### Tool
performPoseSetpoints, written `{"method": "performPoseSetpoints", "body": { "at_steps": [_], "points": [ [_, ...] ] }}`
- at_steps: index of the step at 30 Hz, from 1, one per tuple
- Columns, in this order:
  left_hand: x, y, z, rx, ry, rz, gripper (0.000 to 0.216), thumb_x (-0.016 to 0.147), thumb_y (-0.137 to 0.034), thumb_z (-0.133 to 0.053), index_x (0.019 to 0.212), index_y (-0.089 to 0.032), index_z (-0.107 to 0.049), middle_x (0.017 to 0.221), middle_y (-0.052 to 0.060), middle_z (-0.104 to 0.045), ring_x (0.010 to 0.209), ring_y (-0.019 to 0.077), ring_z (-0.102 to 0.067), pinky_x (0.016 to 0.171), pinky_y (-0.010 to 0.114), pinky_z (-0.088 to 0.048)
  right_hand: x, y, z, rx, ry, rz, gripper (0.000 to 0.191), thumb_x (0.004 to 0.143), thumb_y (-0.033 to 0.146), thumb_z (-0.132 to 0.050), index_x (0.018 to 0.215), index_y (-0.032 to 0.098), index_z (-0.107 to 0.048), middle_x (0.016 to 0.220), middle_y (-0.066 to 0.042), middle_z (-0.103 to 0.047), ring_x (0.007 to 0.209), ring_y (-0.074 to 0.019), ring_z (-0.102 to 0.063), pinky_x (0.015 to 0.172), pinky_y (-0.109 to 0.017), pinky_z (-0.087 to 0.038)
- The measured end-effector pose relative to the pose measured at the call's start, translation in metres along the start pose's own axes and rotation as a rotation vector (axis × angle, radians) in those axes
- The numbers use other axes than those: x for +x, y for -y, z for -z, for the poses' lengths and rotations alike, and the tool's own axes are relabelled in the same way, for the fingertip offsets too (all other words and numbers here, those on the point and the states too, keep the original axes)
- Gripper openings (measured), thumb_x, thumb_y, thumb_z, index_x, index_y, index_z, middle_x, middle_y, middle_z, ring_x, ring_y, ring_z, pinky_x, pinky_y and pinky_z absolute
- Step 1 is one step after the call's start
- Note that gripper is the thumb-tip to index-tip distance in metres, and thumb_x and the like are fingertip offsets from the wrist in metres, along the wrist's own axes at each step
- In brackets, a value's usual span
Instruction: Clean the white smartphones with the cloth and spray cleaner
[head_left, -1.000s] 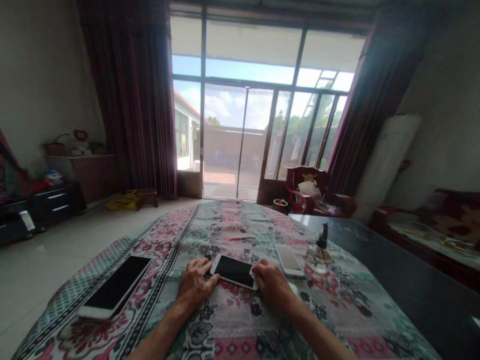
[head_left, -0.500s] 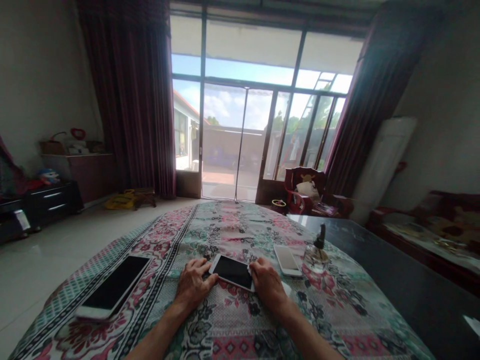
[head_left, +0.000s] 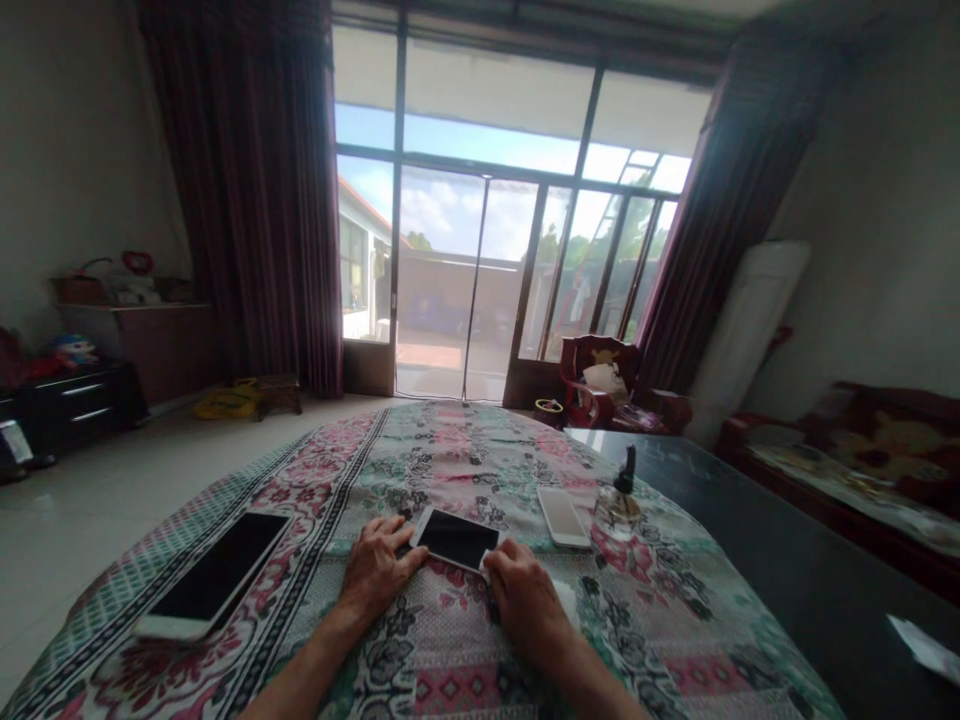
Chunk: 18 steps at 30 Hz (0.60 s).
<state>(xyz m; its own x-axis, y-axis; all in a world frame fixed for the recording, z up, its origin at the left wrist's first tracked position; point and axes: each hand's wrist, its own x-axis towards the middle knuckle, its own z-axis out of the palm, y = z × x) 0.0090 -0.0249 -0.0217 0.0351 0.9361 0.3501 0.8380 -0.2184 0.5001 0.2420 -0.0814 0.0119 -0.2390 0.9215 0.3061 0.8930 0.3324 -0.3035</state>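
Observation:
A white-framed smartphone [head_left: 459,538] with a dark screen lies on the patterned tablecloth, turned sideways between my hands. My left hand [head_left: 379,562] steadies its left end, with the thumb at the near corner and the fingers along the far side. At the right end, my right hand [head_left: 525,590] is closed round a white tissue [head_left: 565,600], which shows at the fingertips and again beside the hand. Most of the tissue is hidden under the palm. The fingertips press it against the phone's near right corner.
A larger tablet-like device [head_left: 217,575] lies at the left. To the right are a pale phone [head_left: 564,518] and a clear glass bottle with a black top [head_left: 621,505]. A dark table [head_left: 757,560] with white paper [head_left: 926,645] adjoins on the right. The floral tablecloth [head_left: 450,640] covers my table.
My right hand has slid from the phone's right end toward its near corner, and white tissue now shows at the fingertips. My left hand stays at the left end. The view has shifted slightly.

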Motion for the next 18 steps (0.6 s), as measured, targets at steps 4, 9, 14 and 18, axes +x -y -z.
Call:
{"method": "performPoseSetpoints", "body": {
  "at_steps": [4,9,14,18],
  "points": [
    [-0.001,-0.001,0.001,0.007,0.000,0.000,0.038,0.076,-0.044,-0.065,0.106,-0.023,-0.074,0.125,0.009,-0.064,0.124,0.0309,-0.048,0.106,0.043,-0.038,0.019,-0.005,0.001,-0.002,-0.003,-0.022,0.023,0.093,0.017,-0.045,0.087,0.020,-0.068,0.095,-0.006,-0.062,0.093,-0.0175,-0.056,0.080,-0.024,-0.040],
    [-0.001,-0.002,0.002,0.022,0.017,0.002,0.037,0.076,-0.045,-0.065,0.105,-0.023,-0.074,0.125,0.008,-0.064,0.124,0.0311,-0.048,0.106,0.043,-0.036,0.044,-0.009,-0.003,-0.038,-0.004,-0.047,0.025,0.092,0.016,-0.044,0.087,0.019,-0.068,0.095,-0.008,-0.062,0.092,-0.0172,-0.057,0.080,-0.024,-0.040],
    [-0.001,-0.004,0.003,0.030,0.019,0.011,0.038,0.077,-0.046,-0.065,0.104,-0.022,-0.074,0.126,0.008,-0.064,0.125,0.0307,-0.047,0.107,0.042,-0.036,0.062,-0.007,-0.007,-0.084,-0.001,-0.095,0.027,0.093,0.016,-0.042,0.089,0.018,-0.069,0.097,-0.008,-0.063,0.093,-0.0183,-0.057,0.080,-0.025,-0.040],
    [-0.001,-0.004,0.002,0.028,0.035,0.015,0.039,0.077,-0.045,-0.065,0.107,-0.022,-0.074,0.127,0.008,-0.063,0.125,0.0305,-0.046,0.107,0.042,-0.035,0.058,-0.006,-0.013,-0.069,-0.032,-0.048,0.026,0.093,0.019,-0.043,0.092,0.019,-0.069,0.097,-0.006,-0.064,0.094,-0.0189,-0.057,0.080,-0.025,-0.040]
  ]
}}
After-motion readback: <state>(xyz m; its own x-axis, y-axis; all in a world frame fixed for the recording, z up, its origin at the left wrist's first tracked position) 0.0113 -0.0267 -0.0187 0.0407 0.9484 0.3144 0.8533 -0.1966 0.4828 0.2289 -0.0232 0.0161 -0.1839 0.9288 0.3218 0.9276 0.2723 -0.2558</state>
